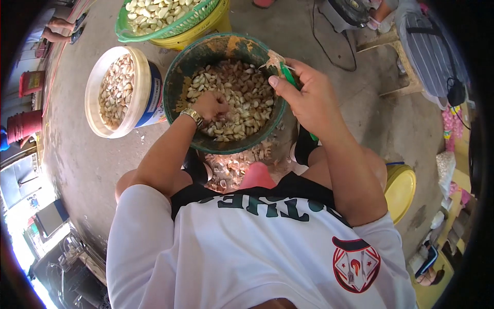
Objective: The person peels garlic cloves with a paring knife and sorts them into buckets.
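Garlic cloves (242, 98): unpeeled, pale tan, heaped loose in the green basin; they lie under and just ahead of both hands, pointing every way, with no shared long axis.
Green basin (180, 77): round, worn, orange smears on the rim; sits on the floor between the person's knees, directly beneath the left hand and below the right.
White bucket (141, 92): tilted, blue band on its wall, filled with similar cloves; touches the basin's rim to the left of the left hand.
Green basket (123, 31): holds whiter, peeled-looking cloves, seated in a yellow tub (218, 23); lies beyond both hands, past the basin's far rim.
Peel litter (234, 165): husks on the floor on the near side of the basin, below the wrists.
Right hand (303, 98): raised over the basin's right rim; fingers closed around a green-handled tool (289, 77), thumb pressed toward a single clove with peel (274, 61) at the fingertips.
Left hand (211, 105): down in the heap, fingers curled narrow into the cloves; whether it grips one cannot be told. Gold-toned watch (193, 117) on the wrist.
Governing relation: left hand is in contact with the heap and is the nearer; right hand stands above it, occupied.
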Demonstrator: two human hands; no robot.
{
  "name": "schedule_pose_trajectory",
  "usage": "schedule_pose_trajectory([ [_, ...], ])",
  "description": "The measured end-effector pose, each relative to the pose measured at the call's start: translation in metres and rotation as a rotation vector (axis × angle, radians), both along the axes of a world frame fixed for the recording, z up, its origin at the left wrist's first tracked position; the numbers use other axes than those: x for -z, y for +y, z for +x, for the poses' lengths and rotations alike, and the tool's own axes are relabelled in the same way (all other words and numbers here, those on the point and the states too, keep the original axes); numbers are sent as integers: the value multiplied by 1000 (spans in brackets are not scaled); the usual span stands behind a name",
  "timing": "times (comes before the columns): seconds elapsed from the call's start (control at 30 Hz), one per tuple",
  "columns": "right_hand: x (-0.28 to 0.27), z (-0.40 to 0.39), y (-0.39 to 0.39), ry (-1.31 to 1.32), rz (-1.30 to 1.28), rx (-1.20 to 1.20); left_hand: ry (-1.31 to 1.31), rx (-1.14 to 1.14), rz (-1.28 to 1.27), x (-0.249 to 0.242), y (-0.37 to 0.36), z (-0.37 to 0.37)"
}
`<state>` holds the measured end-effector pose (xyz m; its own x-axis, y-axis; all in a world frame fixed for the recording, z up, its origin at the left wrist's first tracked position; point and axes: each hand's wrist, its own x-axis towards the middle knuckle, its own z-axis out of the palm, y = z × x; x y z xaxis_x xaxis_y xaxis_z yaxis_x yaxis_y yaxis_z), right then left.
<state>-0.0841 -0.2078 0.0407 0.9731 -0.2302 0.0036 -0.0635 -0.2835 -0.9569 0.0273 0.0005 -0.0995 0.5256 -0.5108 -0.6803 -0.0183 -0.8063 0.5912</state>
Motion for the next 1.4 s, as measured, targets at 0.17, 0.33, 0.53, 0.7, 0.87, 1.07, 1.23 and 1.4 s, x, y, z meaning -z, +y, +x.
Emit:
schedule_pose_trajectory([
  [0.17, -3, -1, 3, 8, 24, -7, 391, -338, -243, 16, 14, 0],
  [0.33, 0, 0, 0, 16, -14, -11, 417, -242, -334, -41, -2, -18],
  [0.53, 3, 1, 5, -10, -6, -18, -334, 501, -422, -72, -14, -117],
  [0.7, -1, 0, 4, 0, -17, -17, -304, 617, -568, -62, -15, -116],
  [0.87, -4, 0, 1, 8, -16, -7, -594, 347, -73, -12, -32, -35],
  [1.07, -2, 1, -2, 82, 50, -4, -697, 754, 306, 47, -32, 17],
  [1.23, -2, 3, -7, 82, 110, 12, -673, 746, 186, 57, -45, 35],
  [1.4, 7, 6, -9, 28, 96, 9, -632, 657, 146, 66, -51, 41],
])
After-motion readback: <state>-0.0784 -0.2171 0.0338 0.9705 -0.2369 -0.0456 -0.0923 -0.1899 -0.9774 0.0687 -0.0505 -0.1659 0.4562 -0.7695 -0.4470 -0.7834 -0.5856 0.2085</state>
